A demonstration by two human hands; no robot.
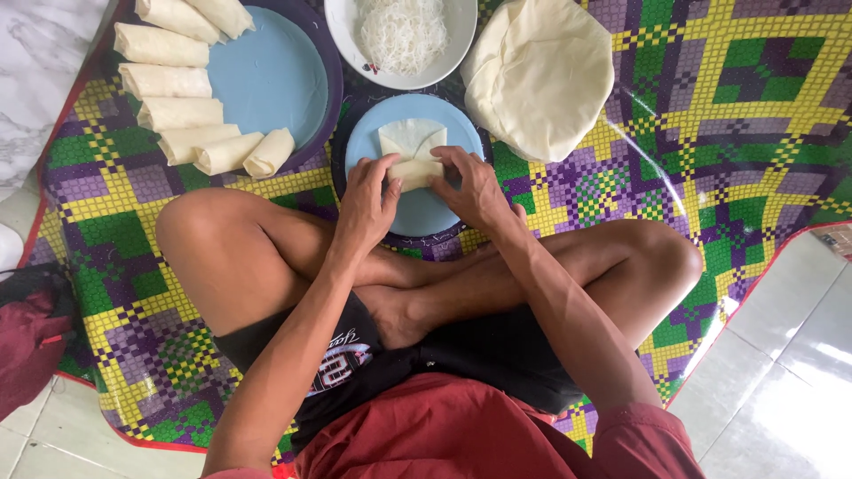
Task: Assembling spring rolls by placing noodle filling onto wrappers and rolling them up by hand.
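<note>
Soft, matt, pale dough on wrapper, pressed under left hand and right hand. Smooth blue plate, faint sheen. Glossy plastic-looking mat, chequered, catching glare. Matt, floury rolls. Thin, limp stack of wrappers. Fine, translucent noodles in glazed white bowl. Polished tile floor. Red cloth shorts.

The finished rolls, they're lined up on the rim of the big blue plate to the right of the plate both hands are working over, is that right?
Not quite. The finished rolls lie on the big blue plate to the left of the small blue plate, as the head view shows. The left hand and right hand do work over that small plate.
</note>
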